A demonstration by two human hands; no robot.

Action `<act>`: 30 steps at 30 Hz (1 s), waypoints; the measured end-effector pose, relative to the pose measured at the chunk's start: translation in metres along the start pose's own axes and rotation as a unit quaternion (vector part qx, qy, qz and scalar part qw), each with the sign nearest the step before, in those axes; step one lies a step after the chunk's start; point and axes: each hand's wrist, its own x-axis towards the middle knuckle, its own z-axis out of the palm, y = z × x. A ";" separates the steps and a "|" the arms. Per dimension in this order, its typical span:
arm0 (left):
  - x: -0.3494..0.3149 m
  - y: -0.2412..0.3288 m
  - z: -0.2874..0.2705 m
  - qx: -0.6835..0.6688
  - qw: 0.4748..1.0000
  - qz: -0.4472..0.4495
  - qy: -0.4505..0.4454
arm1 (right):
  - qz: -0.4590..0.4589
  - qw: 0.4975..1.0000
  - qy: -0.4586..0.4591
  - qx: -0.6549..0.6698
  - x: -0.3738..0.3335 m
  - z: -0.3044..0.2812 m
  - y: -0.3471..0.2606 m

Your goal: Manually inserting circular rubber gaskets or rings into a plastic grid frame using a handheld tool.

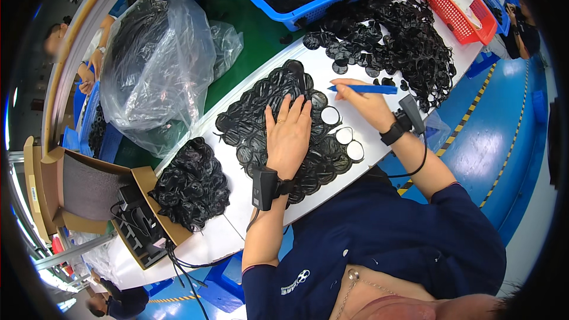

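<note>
My left hand [289,133] lies flat, fingers stretched out, on a spread of overlapping black round pieces [252,104] on the white table. To its right, my right hand [370,106] is closed around a slim blue pen-shaped tool [379,89]. The tool's tip points left, toward the right edge of the spread; its exact kind is unclear. Just below the right hand are a few thin black rings [344,136] with white showing inside them. Both wrists carry strapped black devices.
A large heap of loose black discs [409,41] covers the table's far right. Another black pile [192,186] lies left, beside an open cardboard box [95,189] with cables. Beyond are a clear plastic bag [160,59], a blue basket [314,15] and a red basket [441,0]. Other people stand left.
</note>
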 end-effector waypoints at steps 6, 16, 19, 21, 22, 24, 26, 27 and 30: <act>-0.005 0.000 0.005 0.014 1.000 -0.001 -0.011 | -0.086 0.989 0.026 -0.121 -0.005 0.017 0.007; -0.005 -0.002 0.003 -0.002 1.000 0.004 0.002 | -0.162 0.965 0.048 -0.198 -0.003 0.019 0.009; -0.006 -0.002 0.003 -0.002 1.000 0.003 -0.001 | -0.171 0.963 0.055 -0.199 -0.002 0.021 0.010; -0.006 -0.002 0.003 -0.003 1.000 0.003 -0.002 | -0.165 0.960 0.057 -0.219 -0.002 0.021 0.005; -0.006 -0.002 0.003 -0.003 1.000 0.004 -0.002 | -0.158 0.956 0.058 -0.239 -0.003 0.021 0.004; -0.006 -0.003 0.002 -0.002 1.000 0.004 0.000 | -0.191 0.948 0.072 -0.244 -0.003 0.024 0.008; -0.005 -0.001 0.001 -0.004 1.000 0.004 -0.010 | -0.224 0.938 0.086 -0.249 -0.004 0.026 0.009; -0.005 -0.001 0.002 -0.003 1.000 0.002 -0.009 | -0.231 0.936 0.092 -0.250 -0.004 0.027 0.009; -0.007 0.003 0.005 0.002 1.000 0.013 -0.017 | -0.236 0.935 0.098 -0.247 -0.004 0.027 0.010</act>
